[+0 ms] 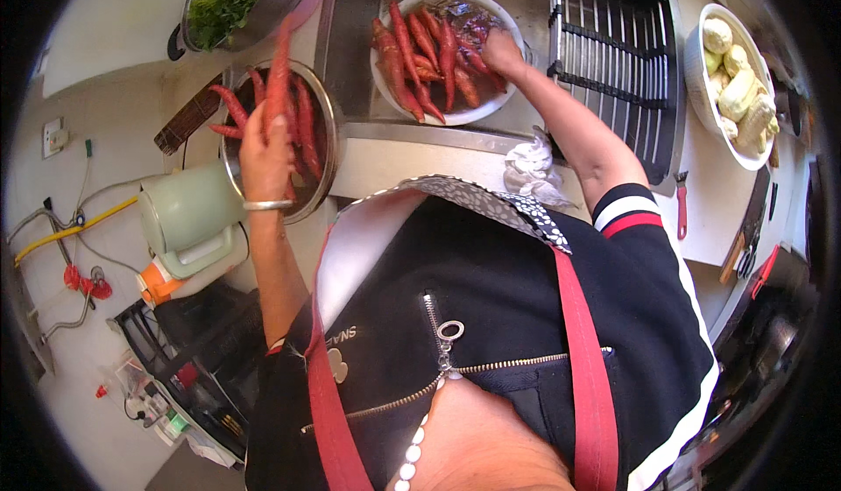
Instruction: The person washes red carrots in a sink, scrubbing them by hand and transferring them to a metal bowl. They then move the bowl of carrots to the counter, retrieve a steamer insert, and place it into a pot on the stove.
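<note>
A long red carrot (278,74) is gripped in my left hand (266,152), its thick end by the palm and its tip pointing away from me. Below that hand stands a round metal pot (334,120) with several red carrots (305,126) in it, some poking over its rim. My right hand (504,52) reaches into a white basin (453,122) of water in the sink. Red carrots (420,41) fill much of this basin. Water and glare hide the right fingers, so whether they hold a carrot cannot be told.
A black-and-metal dish rack (611,64) stands right of the basin. Farther right are a white basket (700,106) of pale vegetables and a red-handled brush (681,205). Garlic (532,169) lies on the counter's near edge. Leafy greens (230,1) sit in a pot at upper left.
</note>
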Available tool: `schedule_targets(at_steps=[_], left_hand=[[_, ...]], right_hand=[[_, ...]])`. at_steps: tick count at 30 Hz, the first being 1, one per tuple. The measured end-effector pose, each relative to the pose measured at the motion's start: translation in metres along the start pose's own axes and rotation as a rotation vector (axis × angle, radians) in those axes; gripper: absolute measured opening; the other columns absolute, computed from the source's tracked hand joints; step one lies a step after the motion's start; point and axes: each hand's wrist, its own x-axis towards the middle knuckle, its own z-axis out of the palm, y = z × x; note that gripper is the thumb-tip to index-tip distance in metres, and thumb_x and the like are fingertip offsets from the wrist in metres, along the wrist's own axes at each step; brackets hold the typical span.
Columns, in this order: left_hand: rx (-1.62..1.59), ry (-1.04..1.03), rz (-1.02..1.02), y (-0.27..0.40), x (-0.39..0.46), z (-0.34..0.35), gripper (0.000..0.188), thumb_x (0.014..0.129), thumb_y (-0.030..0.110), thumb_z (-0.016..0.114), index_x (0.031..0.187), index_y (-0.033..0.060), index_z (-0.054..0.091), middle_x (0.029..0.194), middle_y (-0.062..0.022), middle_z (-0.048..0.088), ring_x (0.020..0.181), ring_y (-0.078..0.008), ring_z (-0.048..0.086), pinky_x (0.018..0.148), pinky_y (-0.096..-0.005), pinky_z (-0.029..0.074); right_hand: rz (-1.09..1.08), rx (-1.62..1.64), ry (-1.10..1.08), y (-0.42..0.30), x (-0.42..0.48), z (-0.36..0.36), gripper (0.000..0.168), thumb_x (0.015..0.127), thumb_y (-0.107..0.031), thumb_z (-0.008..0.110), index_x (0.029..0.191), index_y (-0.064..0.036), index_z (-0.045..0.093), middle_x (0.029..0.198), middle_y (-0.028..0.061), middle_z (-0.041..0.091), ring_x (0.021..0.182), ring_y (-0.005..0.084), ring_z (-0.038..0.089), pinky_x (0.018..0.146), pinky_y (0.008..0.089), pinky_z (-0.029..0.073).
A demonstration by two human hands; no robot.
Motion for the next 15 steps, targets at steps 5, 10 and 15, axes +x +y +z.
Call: schedule_targets(at_steps=[5,10,15], left_hand=[[0.520,0.415,0.258,-0.063,0.006,-0.046,0.040,0.079,0.015,0.046,0.117,0.0016,0.039,0.104,-0.0198,0.051,0.095,-0.0340,0.049,0.083,-0.0389,0.037],[0.615,0.415,0.133,-0.097,0.014,-0.043,0.050,0.076,0.016,0.050,0.120,0.0003,0.033,0.099,-0.0264,0.049,0.091,-0.0402,0.047,0.082,-0.0412,0.037],[0.686,0.342,0.070,-0.082,0.007,-0.036,0.066,0.072,0.020,0.055,0.123,-0.0081,0.023,0.104,-0.0300,0.044,0.098,-0.0414,0.043,0.086,-0.0411,0.034]], right_hand=[[0.090,-0.053,-0.220,-0.038,-0.021,-0.011,0.056,0.077,-0.045,0.045,0.106,0.004,0.047,0.109,0.0223,0.049,0.099,0.0332,0.050,0.082,0.0418,0.041],[0.193,0.038,-0.300,-0.002,0.004,-0.011,0.046,0.075,-0.032,0.047,0.098,0.007,0.053,0.100,0.0256,0.053,0.096,0.0361,0.051,0.081,0.0372,0.041],[0.360,0.133,-0.104,-0.009,0.000,0.006,0.044,0.073,-0.030,0.054,0.094,0.009,0.054,0.094,0.0293,0.054,0.093,0.0366,0.053,0.078,0.0384,0.042]])
